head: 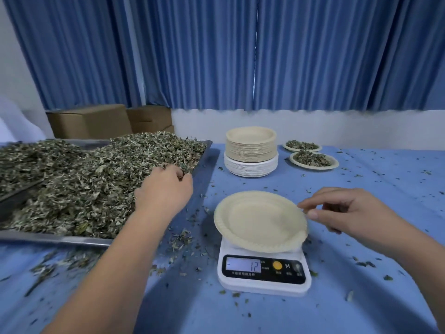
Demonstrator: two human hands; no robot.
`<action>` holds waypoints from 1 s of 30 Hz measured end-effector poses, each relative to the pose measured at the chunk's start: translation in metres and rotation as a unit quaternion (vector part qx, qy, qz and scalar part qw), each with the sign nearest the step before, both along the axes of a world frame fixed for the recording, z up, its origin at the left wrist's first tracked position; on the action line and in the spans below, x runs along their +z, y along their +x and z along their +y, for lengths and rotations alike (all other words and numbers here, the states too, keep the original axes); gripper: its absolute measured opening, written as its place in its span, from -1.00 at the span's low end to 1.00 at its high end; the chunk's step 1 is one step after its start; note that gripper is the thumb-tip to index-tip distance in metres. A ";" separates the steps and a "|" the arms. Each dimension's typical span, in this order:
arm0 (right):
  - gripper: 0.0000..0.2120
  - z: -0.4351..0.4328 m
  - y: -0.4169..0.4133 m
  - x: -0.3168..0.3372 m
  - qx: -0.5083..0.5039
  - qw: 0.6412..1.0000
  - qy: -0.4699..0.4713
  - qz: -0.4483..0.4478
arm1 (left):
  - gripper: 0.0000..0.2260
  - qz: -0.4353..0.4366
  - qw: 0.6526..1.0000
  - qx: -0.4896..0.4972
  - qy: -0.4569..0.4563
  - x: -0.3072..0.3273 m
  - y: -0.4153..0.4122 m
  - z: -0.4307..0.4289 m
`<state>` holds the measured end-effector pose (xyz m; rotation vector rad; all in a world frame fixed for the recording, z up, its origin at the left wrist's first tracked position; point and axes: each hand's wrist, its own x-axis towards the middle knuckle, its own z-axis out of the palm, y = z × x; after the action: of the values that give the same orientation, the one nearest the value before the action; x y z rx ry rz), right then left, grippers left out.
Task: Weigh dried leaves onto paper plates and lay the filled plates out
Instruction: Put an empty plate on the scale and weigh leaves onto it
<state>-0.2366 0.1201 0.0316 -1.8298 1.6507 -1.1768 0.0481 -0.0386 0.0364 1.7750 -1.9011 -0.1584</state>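
The scale (263,271) shows "12" on its lit display (243,265). Right of the yellow button (277,265) stands a white letter "M". The small print below these is too blurred to read.

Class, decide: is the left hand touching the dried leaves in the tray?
Touching. The head view shows the left hand with fingertips curled into the dried leaves.

The person's forearms (115,261) are bare, and so are the left hand (166,189) and right hand (349,210).
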 end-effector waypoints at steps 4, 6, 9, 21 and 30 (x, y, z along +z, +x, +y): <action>-0.79 -0.001 0.000 -0.002 -0.028 0.999 -0.016 -0.031 | -0.31 -0.135 0.973 0.083 0.170 -0.008 0.041 0.005; -0.84 -0.001 -0.002 -0.004 -0.047 0.998 -0.018 -0.046 | -0.25 -0.125 0.967 0.048 0.215 -0.015 0.052 0.009; -0.87 -0.001 -0.005 -0.006 -0.070 0.995 -0.016 -0.068 | -0.26 -0.095 0.971 -0.028 0.219 -0.015 0.053 0.017; -0.87 -0.005 -0.009 -0.013 -0.077 0.994 -0.025 -0.080 | -0.35 -0.142 0.958 -0.159 0.194 -0.021 0.049 0.016; -0.85 -0.008 -0.009 -0.015 -0.085 0.993 -0.031 -0.081 | -0.53 -0.213 0.968 -0.124 0.042 -0.019 0.062 0.030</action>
<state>-0.2457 0.1125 0.0162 -1.6063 1.7198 -1.4240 0.1105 -0.0081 0.0178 1.7200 -2.4548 0.0635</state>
